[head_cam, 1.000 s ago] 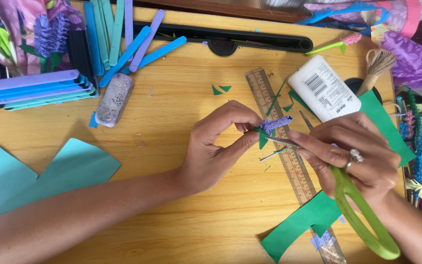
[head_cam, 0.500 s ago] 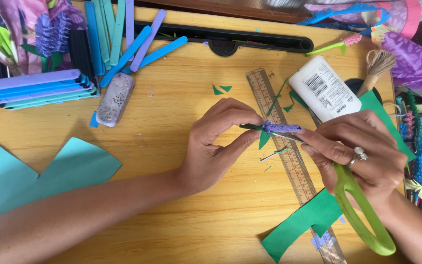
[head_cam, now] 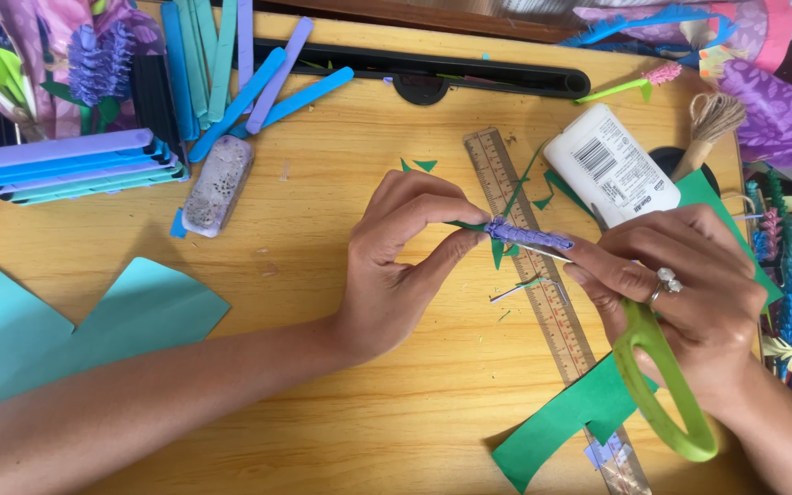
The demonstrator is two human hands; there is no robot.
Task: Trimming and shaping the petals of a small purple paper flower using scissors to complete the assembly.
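My left hand (head_cam: 405,261) pinches the left end of a small purple paper flower spike (head_cam: 526,236) with a thin green stem, held just above the wooden table (head_cam: 323,211). My right hand (head_cam: 680,284) holds the spike's right end with its fingertips while green-handled scissors (head_cam: 662,385) hang from the same hand, their loop pointing toward me. The scissor blades are hidden under my fingers. A wooden ruler (head_cam: 543,284) lies beneath the flower.
A white glue bottle (head_cam: 609,167) lies by the ruler. Green paper (head_cam: 570,417) sits near the front edge, teal paper (head_cam: 66,325) at the left. Coloured craft sticks (head_cam: 231,64), a grey block (head_cam: 219,183), a black tray (head_cam: 433,69) and paper flowers (head_cam: 781,266) ring the work area.
The purple spike has turned from tilted to nearly level and shifted slightly right. Both hands kept their grip; the scissors swung a little.
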